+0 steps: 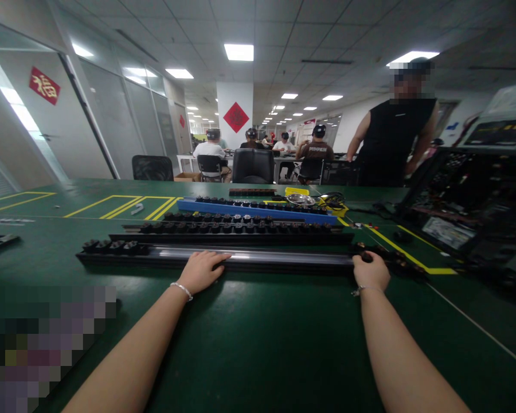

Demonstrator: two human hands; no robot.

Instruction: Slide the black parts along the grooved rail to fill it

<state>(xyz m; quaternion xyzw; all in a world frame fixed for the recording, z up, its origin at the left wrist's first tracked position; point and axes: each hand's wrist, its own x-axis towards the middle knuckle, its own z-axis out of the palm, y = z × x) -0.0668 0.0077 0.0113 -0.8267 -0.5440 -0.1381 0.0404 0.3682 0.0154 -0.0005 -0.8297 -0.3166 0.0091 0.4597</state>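
Observation:
A long black rail (284, 259) with a shiny channel lies across the green table in front of me. Several small black round pieces (112, 246) sit in its left end. My left hand (202, 272) lies on the rail's near edge left of its middle, fingers stretched toward the right. At the rail's right end, my right hand (373, 272) has its thumb and fingers curled around a small black part (367, 257), partly hidden by the fingers. More black pieces (406, 264) lie just right of that hand.
Behind lie black rails with rows of round pieces (215, 228) and a blue rail (258, 213). A metal dish (301, 199) stands farther back. An open equipment case (451, 201) is at the right. Beyond the table, a person (395, 137) stands; others sit farther off.

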